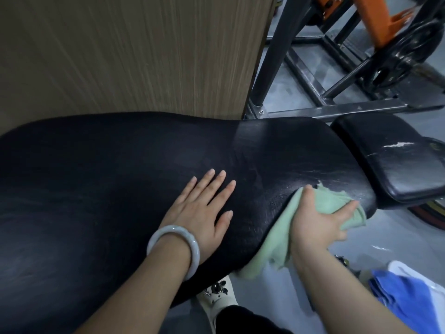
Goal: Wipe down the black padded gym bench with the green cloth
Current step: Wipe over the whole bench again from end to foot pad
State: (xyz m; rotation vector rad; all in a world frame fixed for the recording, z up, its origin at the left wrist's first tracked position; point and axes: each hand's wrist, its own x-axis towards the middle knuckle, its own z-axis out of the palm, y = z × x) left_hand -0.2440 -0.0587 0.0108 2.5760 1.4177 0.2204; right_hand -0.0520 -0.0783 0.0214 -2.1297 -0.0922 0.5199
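I see the black padded bench [120,169] filling most of the head view, running left to right, w/ its narrower end toward the right. My left hand [202,208] lies flat on the pad near the middle, palm down, fingers straight and slightly spread, holding nothing. A pale bangle [173,249] sits on that wrist.

My right hand [320,220] is at the pad's near right edge, pressing on the green cloth [277,237]. Thumb points up onto the pad, fingers reach out to the right over the fabric; the hand is a bit blurred, so I can't tell for sure if the fingers curl round the cloth or just press it flat. Part of the cloth is bunched under the hand by the bench corner, the rest hangs off the edge toward the floor.

Right of the main pad, just beside it, is a separate seat pad [397,160] w/ a torn, scuffed spot on top. Behind the bench: a wood-grain panel [120,56] on the left, dark metal frame [301,75] and an orange machine part [375,15] upper right. Bottom right, a blue cloth [404,300] lies on the grey floor [361,242]. A white shoe [216,295] shows below the bench edge.
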